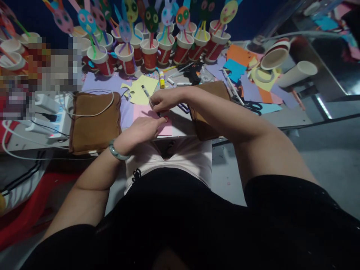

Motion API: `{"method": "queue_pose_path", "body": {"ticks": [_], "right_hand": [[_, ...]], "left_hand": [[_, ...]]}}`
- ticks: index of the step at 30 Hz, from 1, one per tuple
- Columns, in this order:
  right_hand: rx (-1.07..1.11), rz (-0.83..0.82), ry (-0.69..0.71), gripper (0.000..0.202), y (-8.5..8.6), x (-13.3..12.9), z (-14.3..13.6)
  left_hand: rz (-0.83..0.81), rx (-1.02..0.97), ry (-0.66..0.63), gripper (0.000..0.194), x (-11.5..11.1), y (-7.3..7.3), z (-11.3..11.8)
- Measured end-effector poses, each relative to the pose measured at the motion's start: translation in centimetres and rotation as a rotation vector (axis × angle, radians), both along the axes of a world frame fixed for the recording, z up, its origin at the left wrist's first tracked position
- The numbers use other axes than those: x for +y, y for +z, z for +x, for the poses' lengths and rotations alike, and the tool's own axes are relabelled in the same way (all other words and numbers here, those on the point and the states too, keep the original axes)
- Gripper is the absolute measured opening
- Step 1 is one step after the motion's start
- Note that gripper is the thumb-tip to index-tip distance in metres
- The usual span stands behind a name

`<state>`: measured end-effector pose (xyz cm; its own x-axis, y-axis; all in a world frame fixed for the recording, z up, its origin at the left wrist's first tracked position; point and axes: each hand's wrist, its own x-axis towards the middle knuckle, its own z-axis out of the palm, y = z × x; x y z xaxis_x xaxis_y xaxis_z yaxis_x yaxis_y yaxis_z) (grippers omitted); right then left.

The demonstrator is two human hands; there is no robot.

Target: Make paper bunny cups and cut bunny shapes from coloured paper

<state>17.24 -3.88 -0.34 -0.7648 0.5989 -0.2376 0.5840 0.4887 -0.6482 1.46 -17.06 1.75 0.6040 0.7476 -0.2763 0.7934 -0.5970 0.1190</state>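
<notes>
My right hand (pixel 165 99) is closed around a slim marker pen (pixel 145 92), whose black end points up and away from me. The pen's lower end is hidden by my fingers. My left hand (pixel 144 128), with a bracelet on the wrist, rests over pink paper (pixel 165 131) at the table's near edge. Its fingertips hold down a small red round piece (pixel 166 119) on that paper; part of the piece is covered. Both hands are close together, the right one just beyond the left. Yellow paper with cutouts (pixel 140 97) lies beyond them.
Red paper cups (pixel 149 54) with colourful rabbit-faced figures line the back. A glue stick (pixel 162 80) stands nearby. Brown pads (pixel 95 122) flank the work area. Scissors (pixel 253 107) and paper scraps (pixel 240 56) lie right; a power strip (pixel 62 116) with cables lies left.
</notes>
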Motion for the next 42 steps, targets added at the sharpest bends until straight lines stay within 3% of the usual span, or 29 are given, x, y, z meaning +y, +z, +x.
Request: {"method": "queue_pose_path", "body": {"ticks": [4,9,12,17,21,27,31,42], "right_hand": [[-0.008,0.022,-0.194,0.024,-0.3,-0.3,-0.8],[-0.095,-0.030,0.068,0.025,0.3,-0.9,-1.1],[-0.065,-0.062,0.015,0.021,0.5,-1.1,-1.0],[-0.131,0.020,0.092,0.013,0.2,-0.7,-0.7],[-0.112,0.025,0.070,0.009,-0.5,0.2,-0.1],[-0.002,-0.018,0.084,0.015,-1.3,0.7,1.3],[0.009,-0.083,0.086,0.018,-1.1,0.3,1.4],[-0.060,-0.060,0.094,0.025,0.1,-0.8,0.5]], "left_hand": [[-0.004,0.008,0.005,0.049,0.0,0.3,0.2],[-0.025,0.000,0.007,0.050,0.0,0.5,0.2],[-0.023,0.001,0.008,0.049,0.0,0.6,0.3],[-0.031,0.041,0.018,0.050,0.0,0.7,0.4],[-0.030,0.006,0.025,0.043,0.0,0.4,0.3],[-0.016,-0.011,0.017,0.045,0.0,0.2,0.2],[-0.010,-0.002,0.018,0.045,0.0,0.3,0.3],[-0.024,-0.008,0.020,0.045,0.0,0.2,0.2]]}}
